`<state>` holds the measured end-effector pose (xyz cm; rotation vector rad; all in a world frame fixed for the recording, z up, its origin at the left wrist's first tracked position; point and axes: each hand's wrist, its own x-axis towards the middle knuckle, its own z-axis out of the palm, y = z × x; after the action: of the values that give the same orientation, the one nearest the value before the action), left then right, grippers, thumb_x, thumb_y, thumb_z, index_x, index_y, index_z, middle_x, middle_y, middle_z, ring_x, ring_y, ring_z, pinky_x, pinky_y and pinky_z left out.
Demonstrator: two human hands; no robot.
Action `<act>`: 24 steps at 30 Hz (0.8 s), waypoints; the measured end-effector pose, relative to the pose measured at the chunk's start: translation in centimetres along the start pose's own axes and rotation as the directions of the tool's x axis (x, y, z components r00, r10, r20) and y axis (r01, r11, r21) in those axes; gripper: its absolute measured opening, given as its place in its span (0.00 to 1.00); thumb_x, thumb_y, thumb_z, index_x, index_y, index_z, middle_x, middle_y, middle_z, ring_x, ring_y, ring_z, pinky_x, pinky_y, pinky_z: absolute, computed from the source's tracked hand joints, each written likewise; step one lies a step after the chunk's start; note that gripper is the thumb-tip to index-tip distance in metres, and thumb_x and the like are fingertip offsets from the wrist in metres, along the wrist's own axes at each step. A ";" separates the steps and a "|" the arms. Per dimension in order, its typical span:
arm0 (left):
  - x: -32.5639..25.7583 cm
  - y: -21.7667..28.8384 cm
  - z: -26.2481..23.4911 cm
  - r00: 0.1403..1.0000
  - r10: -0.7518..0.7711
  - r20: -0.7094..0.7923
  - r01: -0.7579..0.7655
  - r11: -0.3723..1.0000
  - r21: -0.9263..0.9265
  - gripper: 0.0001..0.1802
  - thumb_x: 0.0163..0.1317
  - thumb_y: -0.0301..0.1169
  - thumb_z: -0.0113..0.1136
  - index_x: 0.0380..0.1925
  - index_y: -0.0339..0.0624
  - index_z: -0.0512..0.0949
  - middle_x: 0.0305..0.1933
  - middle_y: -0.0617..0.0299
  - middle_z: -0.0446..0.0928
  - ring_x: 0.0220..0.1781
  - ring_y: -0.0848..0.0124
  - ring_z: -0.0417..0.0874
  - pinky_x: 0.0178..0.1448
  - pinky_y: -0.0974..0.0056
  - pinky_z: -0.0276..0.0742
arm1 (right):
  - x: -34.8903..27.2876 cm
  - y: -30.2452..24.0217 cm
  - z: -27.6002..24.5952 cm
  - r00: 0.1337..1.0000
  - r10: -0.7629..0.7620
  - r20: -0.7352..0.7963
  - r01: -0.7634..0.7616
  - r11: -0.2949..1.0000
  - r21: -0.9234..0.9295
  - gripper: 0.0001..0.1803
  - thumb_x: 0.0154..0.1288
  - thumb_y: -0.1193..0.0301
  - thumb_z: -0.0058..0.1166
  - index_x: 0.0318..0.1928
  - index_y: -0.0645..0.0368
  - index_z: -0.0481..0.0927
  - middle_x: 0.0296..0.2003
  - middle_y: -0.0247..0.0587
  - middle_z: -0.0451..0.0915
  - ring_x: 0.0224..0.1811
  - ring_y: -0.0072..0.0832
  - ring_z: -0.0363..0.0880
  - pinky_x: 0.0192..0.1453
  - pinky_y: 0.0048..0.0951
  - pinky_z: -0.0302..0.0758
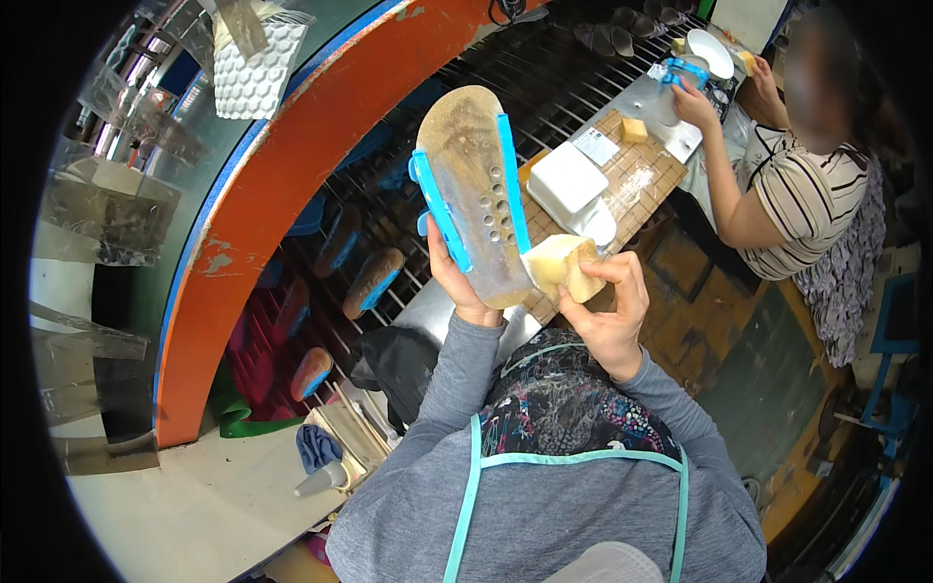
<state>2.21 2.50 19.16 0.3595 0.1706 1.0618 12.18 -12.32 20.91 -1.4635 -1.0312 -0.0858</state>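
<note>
My left hand (455, 282) grips a shoe sole (476, 189) from below and holds it upright in front of me. The sole is tan and dusty, with blue straps along both edges and a cluster of small holes near its middle. My right hand (607, 311) is closed on a yellowish sponge block (562, 267), which touches the sole's lower right edge.
A metal grate conveyor (544, 87) carries more soles (374, 282) beside an orange curved rail (292, 194). A wooden board (646, 175) holds a white container (566, 180) and a small sponge (635, 129). Another person (797, 185) works at the upper right.
</note>
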 end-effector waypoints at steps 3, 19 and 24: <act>0.4 0.4 -0.2 1.000 -0.023 0.012 0.023 1.000 0.000 0.29 0.71 0.52 0.42 0.61 0.42 0.69 0.58 0.55 0.75 0.54 0.60 0.79 0.59 0.57 0.76 | 0.2 -0.1 -0.4 1.000 0.019 -0.013 -0.019 0.999 -0.042 0.23 0.37 0.78 0.68 0.39 0.56 0.80 0.33 0.39 0.72 0.35 0.34 0.74 0.38 0.32 0.73; 1.1 -1.3 2.4 0.996 0.058 -0.073 -0.044 0.983 0.180 0.32 0.69 0.56 0.40 0.59 0.43 0.70 0.57 0.56 0.75 0.54 0.63 0.78 0.58 0.57 0.75 | 1.0 -0.8 -0.2 0.995 -0.078 0.059 0.076 0.997 0.029 0.24 0.35 0.78 0.66 0.40 0.50 0.83 0.38 0.38 0.75 0.39 0.35 0.74 0.44 0.32 0.70; 1.8 -1.8 1.8 0.994 -0.111 -0.019 0.112 0.992 0.062 0.30 0.70 0.54 0.40 0.56 0.41 0.72 0.55 0.55 0.77 0.52 0.61 0.79 0.58 0.57 0.76 | 0.8 0.3 -1.1 0.967 -0.195 0.162 0.194 0.981 0.026 0.22 0.36 0.78 0.65 0.39 0.50 0.84 0.41 0.39 0.78 0.41 0.34 0.75 0.48 0.33 0.69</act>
<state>5.05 2.91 20.20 0.3944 0.2360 0.9509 13.42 -12.76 21.43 -1.3737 -1.3068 -0.1019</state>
